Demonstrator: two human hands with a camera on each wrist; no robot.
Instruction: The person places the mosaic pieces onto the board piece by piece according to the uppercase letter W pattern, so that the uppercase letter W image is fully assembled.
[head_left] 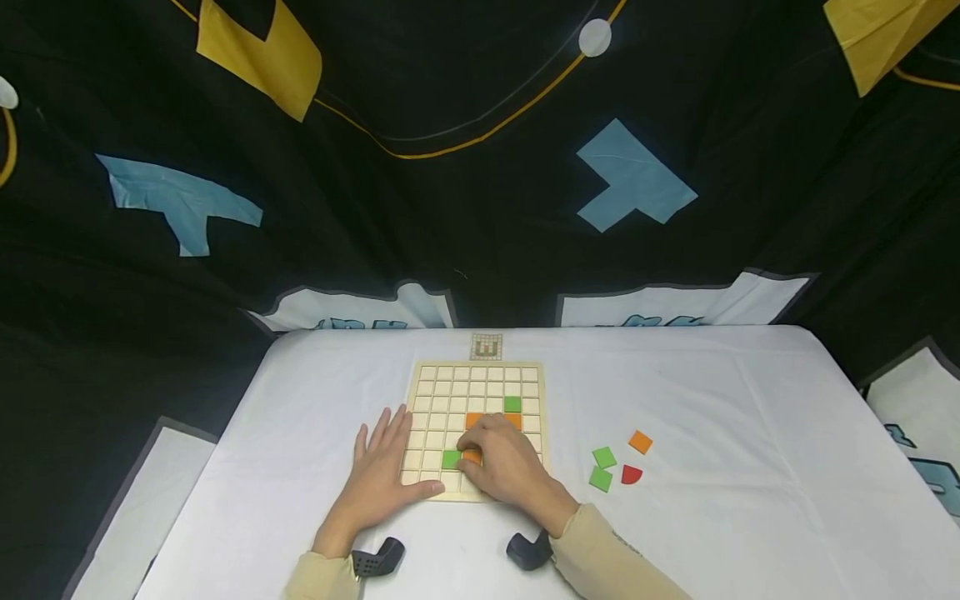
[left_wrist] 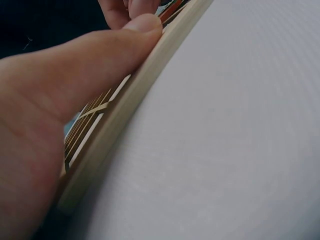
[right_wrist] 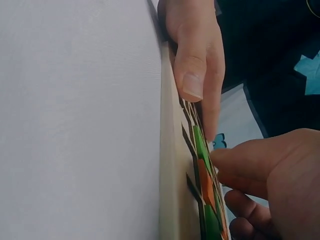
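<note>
A wooden grid board [head_left: 435,375] lies on the table, with green and orange square tiles in some of its cells. My left hand [head_left: 382,479] rests with spread, straight fingers along the board's left side, its thumb [left_wrist: 110,55] on the near rim. Above the board's lower middle, my right hand [head_left: 510,462] has its thumb and curled fingers around an orange tile [head_left: 472,456]. Left of that tile is a green tile [head_left: 451,460]. Farther up are another green tile [head_left: 512,404] and two orange tiles, partly covered by the right hand.
Right of the board lie two loose green tiles [head_left: 603,457], an orange tile [head_left: 641,442] and a red quarter-round piece [head_left: 632,474]. A small patterned card [head_left: 486,347] lies beyond the board's far edge. A dark cloth [head_left: 450,217] hangs behind the white table.
</note>
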